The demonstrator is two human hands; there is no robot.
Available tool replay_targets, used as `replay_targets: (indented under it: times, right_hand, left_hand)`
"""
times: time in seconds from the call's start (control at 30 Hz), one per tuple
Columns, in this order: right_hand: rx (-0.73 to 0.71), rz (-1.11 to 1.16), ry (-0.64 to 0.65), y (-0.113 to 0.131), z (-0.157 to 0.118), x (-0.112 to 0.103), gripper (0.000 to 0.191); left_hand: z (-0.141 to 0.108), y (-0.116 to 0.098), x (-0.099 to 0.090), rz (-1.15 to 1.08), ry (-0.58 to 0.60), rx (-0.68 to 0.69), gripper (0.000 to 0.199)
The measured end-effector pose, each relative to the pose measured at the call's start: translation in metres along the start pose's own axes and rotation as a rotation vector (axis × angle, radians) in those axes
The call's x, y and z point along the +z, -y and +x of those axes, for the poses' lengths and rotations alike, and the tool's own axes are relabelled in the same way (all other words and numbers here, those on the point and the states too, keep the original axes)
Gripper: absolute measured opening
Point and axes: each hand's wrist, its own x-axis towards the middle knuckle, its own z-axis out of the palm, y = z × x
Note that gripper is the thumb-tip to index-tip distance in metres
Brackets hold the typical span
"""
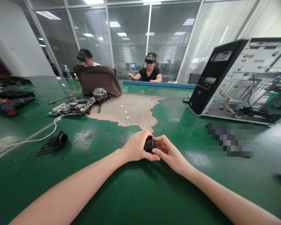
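Observation:
A small black rounded part (149, 144) is between my two hands, just above the green tabletop; its exact kind is not clear. My left hand (138, 146) wraps round its left side with the thumb underneath. From the right, the fingertips and thumb of my right hand (169, 153) pinch its other side. Both hands partly cover the part. To the left, a black funnel-like plastic duct (58, 140) with a flat slatted base lies on the table.
Beyond my hands, a bare patch (131, 109) breaks the green surface. A circuit board (72, 106), a cable (53, 128), and a power drill (11, 105) lie left. An open computer case (239, 81) stands right, behind a pixelated item (229, 140). Two people sit opposite.

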Motion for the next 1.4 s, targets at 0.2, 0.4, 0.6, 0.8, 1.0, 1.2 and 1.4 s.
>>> replay_targets:
  times: [0.2,0.4,0.6,0.8,1.0,1.2,1.4]
  right_hand:
    - [-0.024,0.032,0.026,0.002,-0.0025,-0.0004,0.019]
    - [0.014,0.029,-0.046,0.0001,0.0013,0.0004,0.015]
    - [0.047,-0.022,-0.035,0.0003,0.0016,-0.0008,0.022]
    - [-0.053,0.0,0.026,0.0031,-0.0013,-0.0007,0.022]
    - [-0.013,0.012,-0.043,-0.0004,0.0006,-0.001,0.013]
    - [0.04,-0.019,-0.07,-0.0005,0.0029,-0.001,0.02]
    - [0.036,-0.02,-0.015,0.0051,0.0008,-0.002,0.021]
  left_hand:
    - [-0.0007,0.0004,0.0004,0.016,-0.004,0.017,0.062]
    - [-0.0004,0.0001,0.0006,0.028,-0.007,0.029,0.063]
    - [-0.0003,-0.0008,-0.0001,0.021,0.004,0.006,0.061]
    - [-0.0004,0.0,0.0,0.01,0.005,-0.002,0.06]
    - [-0.0001,0.0004,0.001,0.016,-0.007,0.006,0.062]
    - [0.0,0.0,-0.0001,0.025,-0.002,0.013,0.061]
    - [-0.0001,-0.0008,-0.0007,0.01,-0.002,0.014,0.061]
